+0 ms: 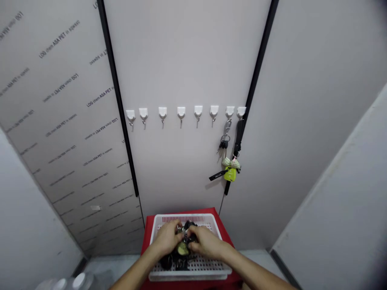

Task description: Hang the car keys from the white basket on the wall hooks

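My left hand, right hand near each other, fingers bent at keychain pile between; can't tell if pinched. Best: pull gently, low over basket under hands.

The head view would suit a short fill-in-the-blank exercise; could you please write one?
The left hand and right hand are over a ____ basket. It rests on a ____ surface. The wall bears ____ white hooks. Keychains hang from exactly ____ of these hooks.
Missing words: white; red; eight; two.
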`<state>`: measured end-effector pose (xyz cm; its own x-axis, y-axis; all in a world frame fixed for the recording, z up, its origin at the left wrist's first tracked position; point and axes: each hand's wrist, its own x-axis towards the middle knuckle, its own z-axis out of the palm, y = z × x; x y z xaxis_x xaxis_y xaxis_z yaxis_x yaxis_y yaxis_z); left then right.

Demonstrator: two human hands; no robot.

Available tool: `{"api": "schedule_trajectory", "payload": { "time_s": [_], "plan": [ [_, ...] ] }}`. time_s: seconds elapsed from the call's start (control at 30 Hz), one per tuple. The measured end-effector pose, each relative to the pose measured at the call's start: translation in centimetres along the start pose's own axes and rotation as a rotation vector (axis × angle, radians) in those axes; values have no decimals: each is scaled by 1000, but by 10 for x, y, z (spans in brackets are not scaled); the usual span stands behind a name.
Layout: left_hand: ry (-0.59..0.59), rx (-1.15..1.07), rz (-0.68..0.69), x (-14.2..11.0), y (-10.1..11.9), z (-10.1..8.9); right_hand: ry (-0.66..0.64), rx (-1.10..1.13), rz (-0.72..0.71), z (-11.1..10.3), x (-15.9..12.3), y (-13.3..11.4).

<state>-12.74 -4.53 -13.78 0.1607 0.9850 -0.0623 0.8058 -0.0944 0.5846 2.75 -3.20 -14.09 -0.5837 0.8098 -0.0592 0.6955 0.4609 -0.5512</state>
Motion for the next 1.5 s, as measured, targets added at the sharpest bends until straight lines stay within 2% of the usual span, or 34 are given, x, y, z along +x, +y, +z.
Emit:
{"api": "schedule_trajectory", "payload": {
  "time_s": [0.13, 0.27, 0.4, 0.57, 0.63, 0.7, 0.83, 0.93, 1.03, 1.13, 1.2, 1.27, 1.4, 1.5],
  "plan": [
    [18, -147, 30, 1, 1, 0, 88, 145, 0, -10, 3, -1],
    [15, -371, 153, 6, 7, 2, 232, 349, -18, -25, 4, -9],
    [-73, -588, 264, 10, 24, -1, 260, 564, -72, -38, 4, -19],
    [-203, -860, 267, 8, 45, -5, 237, 697, -83, -37, 5, -24],
    [-240, -858, 228, 6, 44, -2, 213, 632, -73, -35, 4, -21],
    [-290, -764, 182, 4, 39, 4, 150, 497, -62, -34, 0, -16],
    [-385, -514, 78, 2, 26, 12, -68, 12, 11, -40, -15, -5],
    [-405, -522, 35, 2, 26, 12, -158, -274, 40, -40, -25, -1],
    [-390, -566, 46, 2, 28, 11, -181, -397, 2, -29, -29, -3],
    [-379, -550, 45, 1, 28, 12, -168, -406, -48, -18, -29, -5],
    [-368, -560, 38, 0, 26, 13, -139, -319, -69, -16, -28, -3],
    [-308, -587, 52, -1, 26, 11, -49, -137, -80, -24, -24, -3],
    [-114, -697, 162, 2, 38, -2, 156, 465, -37, -56, -11, -17],
    [-13, -787, 278, 7, 55, -16, 222, 790, -54, -79, -4, -33]
  ]
}}
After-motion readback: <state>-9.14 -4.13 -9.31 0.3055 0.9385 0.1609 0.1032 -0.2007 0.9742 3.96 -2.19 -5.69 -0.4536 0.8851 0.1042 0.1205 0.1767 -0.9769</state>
